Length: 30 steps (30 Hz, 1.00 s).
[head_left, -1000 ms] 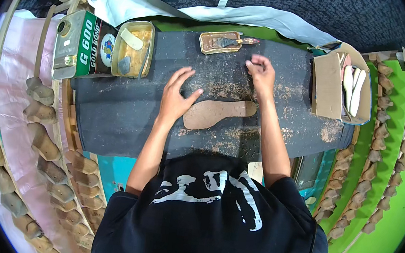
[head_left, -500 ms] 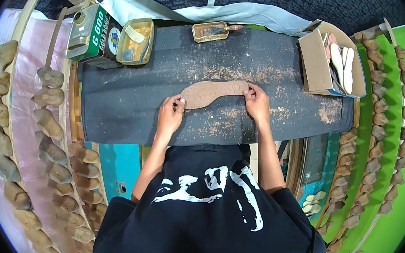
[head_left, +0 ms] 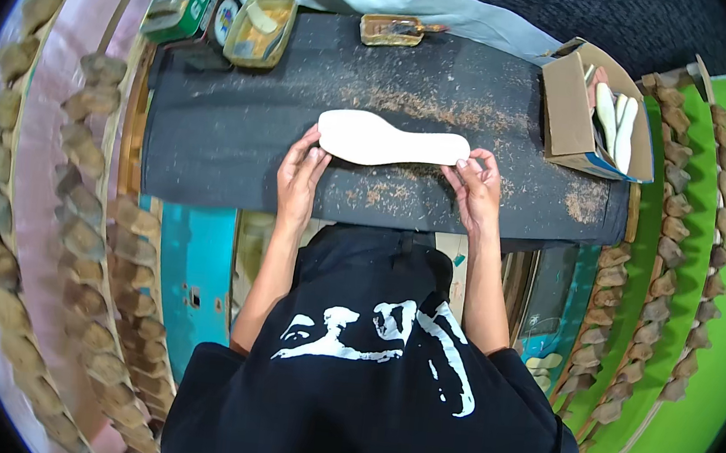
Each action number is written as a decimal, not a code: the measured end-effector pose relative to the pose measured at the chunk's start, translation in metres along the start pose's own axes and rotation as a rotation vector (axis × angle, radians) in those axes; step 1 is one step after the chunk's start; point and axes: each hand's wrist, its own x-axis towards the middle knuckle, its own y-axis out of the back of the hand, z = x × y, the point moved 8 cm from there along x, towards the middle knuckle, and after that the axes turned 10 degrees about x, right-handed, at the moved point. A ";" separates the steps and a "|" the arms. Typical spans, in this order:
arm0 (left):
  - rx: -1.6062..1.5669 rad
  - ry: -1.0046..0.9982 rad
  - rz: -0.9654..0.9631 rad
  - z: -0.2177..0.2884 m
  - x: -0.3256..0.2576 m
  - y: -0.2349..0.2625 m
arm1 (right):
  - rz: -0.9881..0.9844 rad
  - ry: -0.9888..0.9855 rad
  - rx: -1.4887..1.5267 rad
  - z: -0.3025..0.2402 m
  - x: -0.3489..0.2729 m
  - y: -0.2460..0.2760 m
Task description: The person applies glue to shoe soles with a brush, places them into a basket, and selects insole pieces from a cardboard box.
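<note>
Two bare forearms (head_left: 268,283) come in at seven and five o'clock, reckoned from a white sole-shaped piece (head_left: 388,143), elbows bent, wrists lifted toward twelve. The left hand (head_left: 299,181), at eight o'clock, pinches the piece's broad end; the right hand (head_left: 478,190), at four, grips its narrow end between thumb and fingers. Both are nearly closed around those edges, holding the piece level over a dark-covered table (head_left: 243,110); whether it touches the cover, I cannot tell. Brown shavings (head_left: 427,108) lie just beyond. Between two and three o'clock, an open carton (head_left: 569,115) contains white soles (head_left: 623,138) standing aslant. At ten, a yellowish tub (head_left: 252,60) has a pale flat piece (head_left: 262,18) inside; touching or close behind is a green-and-black can (head_left: 177,3), contents hidden. Farthest, at twelve, a small tray (head_left: 388,40) holds a brush-like tool (head_left: 430,29), handle pointing toward three.
</note>
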 end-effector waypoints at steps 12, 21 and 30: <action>-0.121 -0.095 0.433 -0.017 -0.138 -0.003 | -0.264 -0.204 -0.047 -0.002 -0.040 0.006; -0.189 -0.079 0.802 -0.097 -0.310 -0.015 | -0.506 -0.474 -0.203 0.031 -0.107 0.047; -0.268 -0.076 1.132 -0.135 -0.476 -0.024 | -0.752 -0.805 -0.345 0.072 -0.200 0.039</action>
